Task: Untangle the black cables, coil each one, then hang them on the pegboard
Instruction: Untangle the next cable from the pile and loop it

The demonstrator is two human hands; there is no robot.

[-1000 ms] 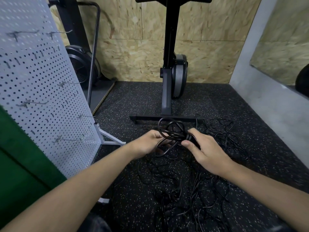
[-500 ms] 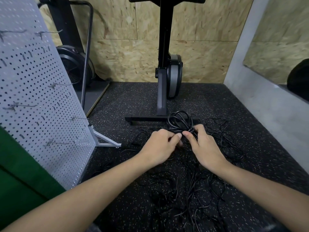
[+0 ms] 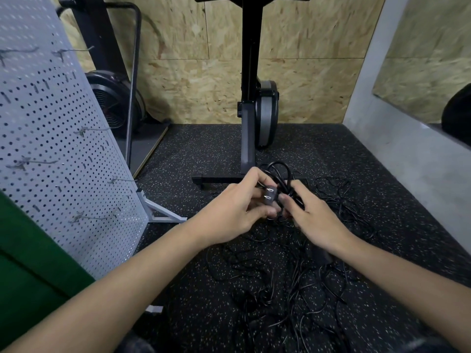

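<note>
A small coil of black cable [image 3: 280, 174] is held above the floor between both hands. My left hand [image 3: 237, 210] grips its two-pronged plug [image 3: 346, 196], prongs facing me. My right hand [image 3: 311, 217] is closed around the bundled loops just right of the plug. Below and around the hands a tangle of loose black cables [image 3: 293, 281] spreads over the speckled black floor. The white pegboard [image 3: 51, 149] stands tilted at the left, with several bare metal hooks [image 3: 86, 129] sticking out.
An exercise machine's upright post [image 3: 251, 98] and base bar [image 3: 219, 179] stand right behind the hands. A fan-like wheel [image 3: 112, 105] and a black frame sit behind the pegboard. A green surface [image 3: 25, 250] is at the lower left, a grey wall [image 3: 407, 149] at the right.
The coil has been bundled tighter and the hands have closed together on it. The plug end has come up into my left hand's fingers, where before it was out of sight.
</note>
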